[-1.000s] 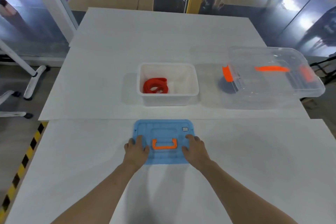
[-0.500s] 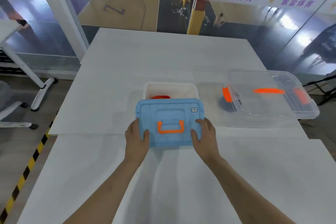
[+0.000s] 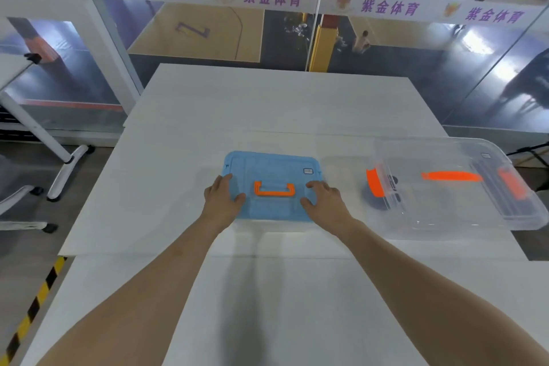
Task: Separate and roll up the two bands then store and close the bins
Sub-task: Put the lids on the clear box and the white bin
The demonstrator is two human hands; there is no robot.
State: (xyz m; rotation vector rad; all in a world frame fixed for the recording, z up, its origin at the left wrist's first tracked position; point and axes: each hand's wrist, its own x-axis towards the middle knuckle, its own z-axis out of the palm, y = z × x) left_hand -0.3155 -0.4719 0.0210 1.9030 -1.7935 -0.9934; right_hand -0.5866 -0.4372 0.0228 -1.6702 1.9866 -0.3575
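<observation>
A blue lid [image 3: 273, 168] with an orange handle [image 3: 274, 189] lies flat on top of the white bin, covering it and the red band inside. My left hand [image 3: 222, 200] grips the lid's left edge with the thumb on top. On the right side, my right hand [image 3: 324, 202] holds the lid the same way. To the right stands a clear bin [image 3: 445, 224] with its clear lid on and orange latches [image 3: 374, 187]. A dark rolled band [image 3: 375, 204] shows dimly through its left wall.
The bins stand on a far white table [image 3: 267, 104] that butts against a near white table [image 3: 282, 306] under my forearms. A glass wall runs behind the tables. Chair legs and yellow-black floor tape lie to the left.
Both hands lifted the blue lid off the near table, carried it forward and set it down over the white bin. The red band went out of sight beneath it.
</observation>
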